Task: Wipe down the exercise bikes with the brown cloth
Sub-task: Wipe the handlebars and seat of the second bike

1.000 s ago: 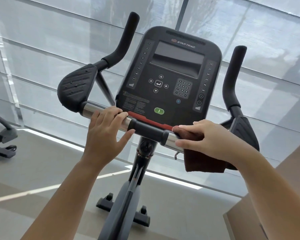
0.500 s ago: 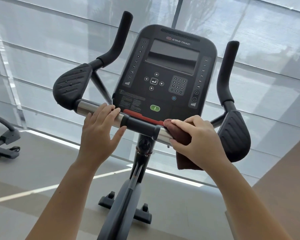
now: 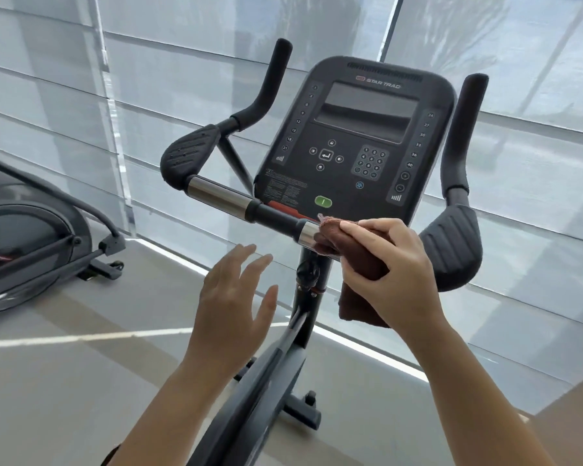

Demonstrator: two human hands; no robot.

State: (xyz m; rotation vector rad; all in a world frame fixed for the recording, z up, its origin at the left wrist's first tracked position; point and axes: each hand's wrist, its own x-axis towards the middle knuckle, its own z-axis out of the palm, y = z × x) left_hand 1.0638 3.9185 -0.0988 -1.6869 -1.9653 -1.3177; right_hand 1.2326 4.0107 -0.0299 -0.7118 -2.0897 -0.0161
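A black exercise bike stands in front of me, its console (image 3: 354, 139) facing me above a handlebar (image 3: 223, 196) with chrome sections. My right hand (image 3: 389, 264) grips the brown cloth (image 3: 360, 264) wrapped around the right chrome section of the bar, just under the console. A loose end of the cloth hangs below the hand. My left hand (image 3: 236, 297) hovers below the bar with fingers spread, touching nothing.
Black elbow pads (image 3: 189, 156) and upright grips (image 3: 270, 82) flank the console. Another machine (image 3: 31, 243) stands on the floor at the left. Window blinds fill the background. The bike's post and base feet (image 3: 303, 412) are below my hands.
My left hand has let go of the left chrome section and dropped below the bar, fingers spread. My right hand with the cloth stays on the right chrome section. The view shifted left.
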